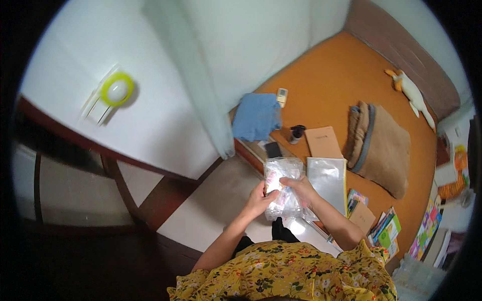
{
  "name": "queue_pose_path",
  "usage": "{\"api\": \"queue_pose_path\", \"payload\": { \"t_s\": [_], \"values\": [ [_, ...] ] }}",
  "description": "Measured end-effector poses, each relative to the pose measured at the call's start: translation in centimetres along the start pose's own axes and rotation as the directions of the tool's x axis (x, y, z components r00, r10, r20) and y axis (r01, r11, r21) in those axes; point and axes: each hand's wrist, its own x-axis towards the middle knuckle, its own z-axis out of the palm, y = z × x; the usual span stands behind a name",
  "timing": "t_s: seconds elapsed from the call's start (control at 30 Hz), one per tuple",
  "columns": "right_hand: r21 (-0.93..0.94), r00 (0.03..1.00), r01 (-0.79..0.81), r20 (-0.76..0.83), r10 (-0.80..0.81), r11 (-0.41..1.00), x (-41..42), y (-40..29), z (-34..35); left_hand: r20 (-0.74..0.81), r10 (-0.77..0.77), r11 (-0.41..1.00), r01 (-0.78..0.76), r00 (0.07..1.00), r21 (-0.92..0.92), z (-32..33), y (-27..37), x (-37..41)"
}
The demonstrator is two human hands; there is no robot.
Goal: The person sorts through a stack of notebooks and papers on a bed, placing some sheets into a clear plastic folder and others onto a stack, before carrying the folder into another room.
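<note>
My left hand (262, 200) and my right hand (300, 189) hold a bundle of clear plastic packaging (283, 210) between them, in front of my body. Both thumbs lie on its upper face, and the fingers behind it are hidden. Glare covers part of the plastic; pinkish printed patches show inside, but the contents cannot be made out. Just beyond the bundle lies a dark flat object (273, 149). A clear ribbed plastic folder (327, 180) with a yellow edge lies right of the bundle, beside my right forearm.
On the orange bed surface (320, 82) lie a blue folded cloth (257, 116), a remote control (281, 97), a dark-topped bottle (296, 134), a brown notebook (324, 142), a folded brown blanket (384, 150), a plush toy (413, 94) and several books (388, 228). A curtain (199, 86) hangs at left.
</note>
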Motion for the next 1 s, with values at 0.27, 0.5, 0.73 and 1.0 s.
{"api": "queue_pose_path", "payload": {
  "t_s": [0.27,0.5,0.73,1.0],
  "values": [
    [-0.200,0.974,0.061,0.228,-0.014,0.978,0.9,7.4,14.0,-0.209,0.004,0.996,-0.022,0.978,-0.084,-12.8,-2.9,-10.3],
    [-0.330,0.881,0.073,0.464,0.094,0.941,1.4,10.6,28.6,0.016,0.016,0.803,-0.003,1.000,-0.596,-27.1,-5.3,-19.8],
    [-0.327,0.712,0.017,0.667,0.218,0.945,8.8,18.1,39.7,-0.121,-0.039,0.873,-0.025,0.992,-0.486,-38.1,-6.2,-25.5],
    [-0.366,0.594,-0.089,0.727,0.344,0.926,19.6,25.4,53.7,-0.561,-0.163,0.771,-0.250,0.812,-0.585,-48.1,-4.3,-26.5]
  ]
}}
